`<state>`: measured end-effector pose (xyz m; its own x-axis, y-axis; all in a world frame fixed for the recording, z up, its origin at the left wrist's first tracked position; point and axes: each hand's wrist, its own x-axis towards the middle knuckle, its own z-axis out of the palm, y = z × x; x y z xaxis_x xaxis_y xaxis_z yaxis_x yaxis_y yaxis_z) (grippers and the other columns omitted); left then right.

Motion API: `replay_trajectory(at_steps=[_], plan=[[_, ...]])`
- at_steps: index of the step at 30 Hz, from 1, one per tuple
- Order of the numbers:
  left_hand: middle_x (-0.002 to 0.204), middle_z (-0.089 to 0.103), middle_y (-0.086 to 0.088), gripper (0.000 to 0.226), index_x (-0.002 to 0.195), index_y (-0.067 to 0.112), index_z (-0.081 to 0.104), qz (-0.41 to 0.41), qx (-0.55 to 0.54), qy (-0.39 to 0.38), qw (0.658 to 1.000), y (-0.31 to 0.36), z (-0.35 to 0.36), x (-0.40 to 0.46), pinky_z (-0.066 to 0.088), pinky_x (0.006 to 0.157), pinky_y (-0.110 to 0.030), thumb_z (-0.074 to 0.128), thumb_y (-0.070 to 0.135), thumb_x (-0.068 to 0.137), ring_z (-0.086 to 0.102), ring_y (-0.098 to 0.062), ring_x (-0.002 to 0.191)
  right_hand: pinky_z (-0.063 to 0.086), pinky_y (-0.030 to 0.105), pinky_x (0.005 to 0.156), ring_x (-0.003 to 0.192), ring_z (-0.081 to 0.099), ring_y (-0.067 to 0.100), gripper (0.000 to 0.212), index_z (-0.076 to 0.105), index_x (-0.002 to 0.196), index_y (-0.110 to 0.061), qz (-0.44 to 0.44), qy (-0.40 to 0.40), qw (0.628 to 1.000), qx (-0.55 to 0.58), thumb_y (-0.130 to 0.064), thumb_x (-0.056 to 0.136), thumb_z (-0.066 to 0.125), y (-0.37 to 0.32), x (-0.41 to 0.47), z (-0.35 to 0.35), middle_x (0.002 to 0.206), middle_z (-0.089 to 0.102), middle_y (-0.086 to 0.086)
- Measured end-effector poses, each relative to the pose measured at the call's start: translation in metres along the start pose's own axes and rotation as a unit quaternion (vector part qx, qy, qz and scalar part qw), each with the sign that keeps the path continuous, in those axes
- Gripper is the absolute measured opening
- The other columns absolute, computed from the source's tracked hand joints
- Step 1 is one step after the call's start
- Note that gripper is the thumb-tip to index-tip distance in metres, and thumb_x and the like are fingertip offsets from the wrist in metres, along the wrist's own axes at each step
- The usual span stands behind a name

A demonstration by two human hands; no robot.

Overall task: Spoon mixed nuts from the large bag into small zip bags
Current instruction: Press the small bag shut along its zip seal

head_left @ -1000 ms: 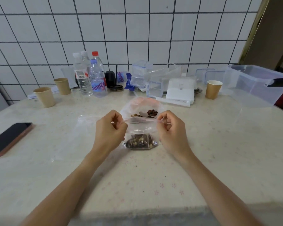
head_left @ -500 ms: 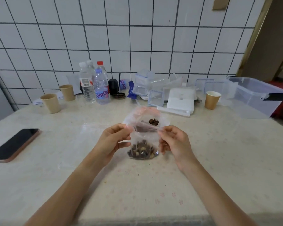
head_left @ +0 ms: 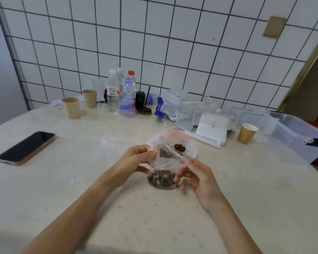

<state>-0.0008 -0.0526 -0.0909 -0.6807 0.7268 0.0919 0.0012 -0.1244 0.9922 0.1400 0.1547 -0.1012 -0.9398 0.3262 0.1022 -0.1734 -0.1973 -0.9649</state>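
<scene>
Small zip bag (head_left: 163, 169): clear plastic, held upright just above the worktop (head_left: 246, 198), lower part filled with mixed nuts (head_left: 162, 180), top edge crumpled and tilted

Left hand (head_left: 136, 160): fingers curled, pinching the left upper edge of the small zip bag

Right hand (head_left: 196, 175): thumb and fingers curled round the right side of the small zip bag, gripping it near the top and at the nut level

Large bag (head_left: 173, 142): clear with pinkish rim, lying just behind the small zip bag, touching or nearly so; a dark clump of nuts shows inside

Empty clear bag (head_left: 108, 149): flat on the worktop, left of the small zip bag

Phone (head_left: 26, 147): dark screen up, far left of the small zip bag, well apart

Paper cups, two (head_left: 71, 108): brown, behind and left of the small zip bag, near the wall

Water bottles (head_left: 127, 98): cluster of clear bottles, behind the small zip bag by the tiled wall (head_left: 154, 52)

Clear plastic boxes (head_left: 182, 110): stacked behind the small zip bag, a white flat box (head_left: 212, 127) beside them

Paper cup, single (head_left: 246, 133): behind and right of the small zip bag

Large clear tub (head_left: 292, 132): far right of the small zip bag, at the worktop edge
</scene>
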Motion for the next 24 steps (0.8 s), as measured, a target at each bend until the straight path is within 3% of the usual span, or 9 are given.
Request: replay_trajectory(at_steps=[3, 6, 8, 10, 12, 15, 18, 21, 24], plan=[[0.078, 0.066, -0.011, 0.023, 0.077, 0.018, 0.068, -0.002, 0.016, 0.038, 0.999, 0.013, 0.006, -0.001, 0.056, 0.058, -0.03, 0.082, 0.031, 0.089, 0.068, -0.018, 0.073, 0.051, 0.032, 0.045, 0.064, 0.068, 0.036, 0.008, 0.073, 0.087, -0.013, -0.002, 0.019, 0.998, -0.059, -0.017, 0.094, 0.073, -0.012, -0.002, 0.005, 0.075, 0.066, 0.023], [0.061, 0.066, -0.006, 0.019, 0.076, 0.015, 0.062, 0.019, 0.156, 0.166, 0.973, 0.032, 0.01, 0.002, 0.053, 0.049, -0.03, 0.074, 0.005, 0.087, 0.074, -0.021, 0.063, 0.046, 0.029, 0.041, 0.044, 0.061, 0.034, 0.027, 0.057, 0.071, -0.012, -0.08, 0.077, 0.965, -0.238, -0.007, 0.091, 0.075, -0.025, 0.001, 0.009, 0.055, 0.058, 0.015], [0.053, 0.062, 0.002, 0.021, 0.075, 0.02, 0.058, 0.084, 0.339, 0.212, 0.913, 0.042, 0.017, 0.002, 0.053, 0.05, -0.03, 0.063, 0.001, 0.084, 0.071, -0.021, 0.058, 0.038, 0.031, 0.041, 0.042, 0.052, 0.037, 0.038, 0.041, 0.064, -0.015, -0.143, 0.13, 0.909, -0.368, 0.0, 0.086, 0.068, -0.031, 0.003, 0.018, 0.049, 0.044, 0.002], [0.064, 0.064, 0.004, 0.015, 0.08, 0.025, 0.055, 0.118, 0.499, 0.208, 0.833, 0.047, 0.026, 0.001, 0.056, 0.057, -0.035, 0.06, 0.01, 0.083, 0.065, -0.021, 0.065, 0.033, 0.035, 0.048, 0.048, 0.045, 0.031, 0.039, 0.033, 0.061, -0.019, -0.164, 0.165, 0.858, -0.457, -0.001, 0.08, 0.061, -0.035, 0.004, 0.027, 0.052, 0.037, -0.004], [0.074, 0.063, 0.003, 0.012, 0.084, 0.024, 0.055, 0.094, 0.55, 0.188, 0.809, 0.052, 0.028, 0.0, 0.055, 0.063, -0.037, 0.065, 0.03, 0.087, 0.062, -0.021, 0.073, 0.037, 0.034, 0.052, 0.053, 0.049, 0.031, 0.035, 0.036, 0.062, -0.019, -0.125, 0.166, 0.876, -0.436, -0.008, 0.081, 0.063, -0.04, 0.004, 0.031, 0.056, 0.043, -0.002], [0.07, 0.066, 0.005, 0.047, 0.077, 0.021, 0.059, 0.027, 0.521, 0.163, 0.837, 0.058, 0.02, -0.001, 0.049, 0.059, -0.03, 0.066, 0.067, 0.086, 0.063, -0.015, 0.067, 0.051, 0.038, 0.062, 0.068, 0.062, 0.029, 0.031, 0.051, 0.075, -0.015, -0.036, 0.199, 0.91, -0.363, -0.036, 0.088, 0.07, -0.046, 0.004, 0.028, 0.073, 0.062, 0.003], [0.08, 0.073, -0.001, 0.055, 0.085, 0.018, 0.069, -0.059, 0.398, 0.136, 0.905, 0.067, 0.012, -0.005, 0.054, 0.054, -0.025, 0.062, 0.072, 0.087, 0.068, -0.012, 0.066, 0.055, 0.036, 0.062, 0.077, 0.069, 0.025, 0.039, 0.061, 0.092, -0.014, 0.067, 0.187, 0.904, -0.379, -0.053, 0.095, 0.06, -0.051, 0.005, 0.018, 0.09, 0.07, 0.006], [0.092, 0.076, -0.001, 0.045, 0.093, 0.016, 0.078, -0.113, 0.27, 0.088, 0.952, 0.073, 0.004, -0.011, 0.054, 0.058, -0.022, 0.075, 0.06, 0.085, 0.071, -0.01, 0.075, 0.05, 0.03, 0.047, 0.069, 0.07, 0.03, 0.038, 0.068, 0.099, -0.004, 0.187, 0.078, 0.958, -0.203, -0.042, 0.1, 0.062, -0.053, 0.002, 0.012, 0.084, 0.073, 0.014], [0.087, 0.077, 0.001, 0.031, 0.089, 0.017, 0.082, -0.113, 0.221, 0.046, 0.968, 0.075, 0.001, -0.015, 0.057, 0.065, -0.024, 0.087, 0.046, 0.078, 0.07, -0.009, 0.078, 0.055, 0.031, 0.05, 0.072, 0.073, 0.028, 0.02, 0.076, 0.097, -0.001, 0.163, -0.016, 0.981, -0.101, -0.02, 0.092, 0.075, -0.051, -0.002, 0.008, 0.081, 0.071, 0.015]])
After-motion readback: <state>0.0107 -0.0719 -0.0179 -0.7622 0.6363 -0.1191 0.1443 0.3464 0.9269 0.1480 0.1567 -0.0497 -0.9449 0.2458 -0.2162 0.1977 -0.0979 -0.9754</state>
